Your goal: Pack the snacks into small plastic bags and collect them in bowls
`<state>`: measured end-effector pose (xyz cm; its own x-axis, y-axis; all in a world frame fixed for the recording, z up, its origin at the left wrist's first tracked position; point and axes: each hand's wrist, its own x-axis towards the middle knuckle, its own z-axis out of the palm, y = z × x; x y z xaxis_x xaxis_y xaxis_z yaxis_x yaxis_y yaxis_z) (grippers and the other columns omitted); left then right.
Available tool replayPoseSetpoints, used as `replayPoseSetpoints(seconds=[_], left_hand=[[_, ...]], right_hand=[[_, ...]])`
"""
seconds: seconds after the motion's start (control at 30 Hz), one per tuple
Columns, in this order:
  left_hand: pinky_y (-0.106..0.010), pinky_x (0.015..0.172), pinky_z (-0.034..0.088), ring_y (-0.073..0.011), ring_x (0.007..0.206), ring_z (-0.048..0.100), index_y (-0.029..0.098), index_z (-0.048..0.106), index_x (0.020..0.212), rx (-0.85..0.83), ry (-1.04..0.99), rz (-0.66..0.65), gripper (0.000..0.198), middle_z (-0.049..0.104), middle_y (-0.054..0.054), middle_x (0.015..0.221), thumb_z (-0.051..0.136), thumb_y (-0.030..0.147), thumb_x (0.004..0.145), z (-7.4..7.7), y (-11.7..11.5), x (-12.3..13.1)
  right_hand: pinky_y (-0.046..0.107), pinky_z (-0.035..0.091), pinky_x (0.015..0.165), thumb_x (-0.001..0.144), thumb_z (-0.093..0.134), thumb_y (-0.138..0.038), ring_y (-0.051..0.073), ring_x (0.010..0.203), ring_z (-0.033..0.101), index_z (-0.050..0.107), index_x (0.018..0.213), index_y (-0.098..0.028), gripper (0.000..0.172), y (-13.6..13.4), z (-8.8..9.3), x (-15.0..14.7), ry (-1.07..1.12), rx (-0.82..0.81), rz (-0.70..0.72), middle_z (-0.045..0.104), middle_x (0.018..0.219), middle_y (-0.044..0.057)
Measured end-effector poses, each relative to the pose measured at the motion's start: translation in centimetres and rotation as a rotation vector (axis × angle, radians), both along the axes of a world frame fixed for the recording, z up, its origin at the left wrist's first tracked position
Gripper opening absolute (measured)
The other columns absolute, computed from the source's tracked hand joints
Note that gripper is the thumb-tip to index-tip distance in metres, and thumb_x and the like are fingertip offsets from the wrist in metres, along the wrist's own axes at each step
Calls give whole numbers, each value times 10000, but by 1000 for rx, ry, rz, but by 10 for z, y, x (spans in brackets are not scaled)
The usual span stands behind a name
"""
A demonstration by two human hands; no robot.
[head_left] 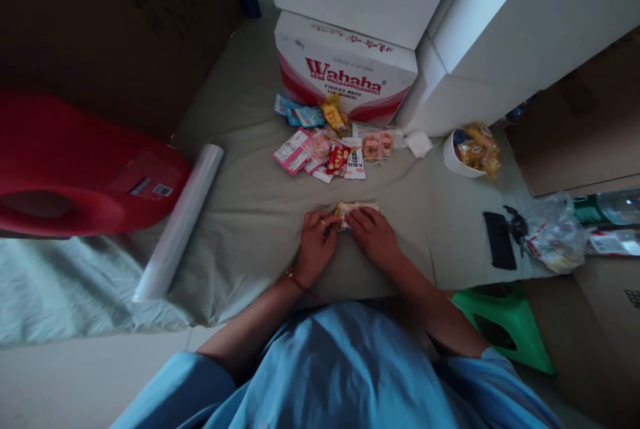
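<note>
A small snack packet (369, 205), pale with a yellow end, lies on the cloth-covered surface in front of me. My left hand (317, 245) has its fingers bent and closed at the packet's left end; a ring and a wrist string show on it. From the right, my right hand (375, 237) curls its fingers over the packet's middle. The fingers hide much of the packet. Just beyond both hands sits a pile of wrapped snacks, with a red packet (339, 159), a pink packet (293, 150), blue packets (303, 113) and a yellow packet (334, 115).
Behind the snacks stands a white and red Wahaha carton (345, 75). A white bowl (457, 159) of wrapped snacks is at right, near a black phone (499, 240), keys (516, 223) and plastic bag (555, 235). At left are a clear roll (183, 222) and red jug (95, 169).
</note>
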<state>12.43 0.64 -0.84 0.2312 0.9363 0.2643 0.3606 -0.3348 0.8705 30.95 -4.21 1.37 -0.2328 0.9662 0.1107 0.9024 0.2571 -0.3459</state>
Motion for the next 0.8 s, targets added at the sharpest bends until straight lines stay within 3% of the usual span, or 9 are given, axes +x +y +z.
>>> replayPoseSetpoints(seconds=[0.1,0.2,0.37,0.43,0.5,0.6,0.67,0.8], left_hand=[[-386,960,521,-203,1025,623,215,715,1013,-65,-57,47,194,675,-51,1006,531,204,955,5,1,-3],[-380,978,526,-203,1068,634,199,675,1120,-134,-104,50,215,657,-74,1113,551,260,955,10,2,-3],[-385,969,553,-248,1206,631,172,532,1357,-404,-324,-103,617,614,-151,1350,718,472,851,13,7,14],[-393,963,559,-248,1137,668,160,561,1291,-530,-402,-211,605,671,-141,1281,726,518,832,12,10,24],[-394,931,568,-235,1018,694,157,611,1165,-588,-395,-239,502,726,-109,1144,711,524,838,12,12,31],[-389,883,568,-224,925,683,171,645,1070,-564,-271,-137,395,745,-75,1033,719,476,830,12,10,40],[-394,890,564,-230,937,683,180,660,1064,-563,-259,-142,364,751,-69,1023,719,444,820,14,7,44],[-418,949,574,-265,1082,705,196,680,1182,-708,-464,-420,420,759,-84,1155,683,410,821,20,2,48]], right_hand=[[512,436,1159,1034,535,-237,290,1320,548,651,1400,-250,384,9,1,5,21,-8,-37,646,1431,114],[513,462,1116,1050,475,-280,299,1252,585,666,1359,-219,369,16,15,9,127,8,-152,674,1371,145],[434,537,1016,1035,454,-426,251,1124,675,675,1278,-237,379,17,31,11,607,11,-349,732,1236,98],[396,569,954,1016,465,-463,230,1061,702,674,1250,-239,386,14,26,8,797,-90,-385,749,1187,73],[379,581,927,1003,464,-469,222,1047,709,653,1259,-234,396,10,17,2,899,-142,-436,747,1182,68],[390,568,970,983,489,-457,228,1099,697,588,1338,-235,430,1,5,-7,917,-93,-509,726,1241,83],[397,559,988,968,520,-451,237,1118,690,547,1385,-228,474,-7,0,-10,879,-70,-515,715,1263,100],[390,564,968,959,522,-453,236,1086,693,569,1348,-236,448,-17,-2,1,817,-70,-524,724,1217,94]])
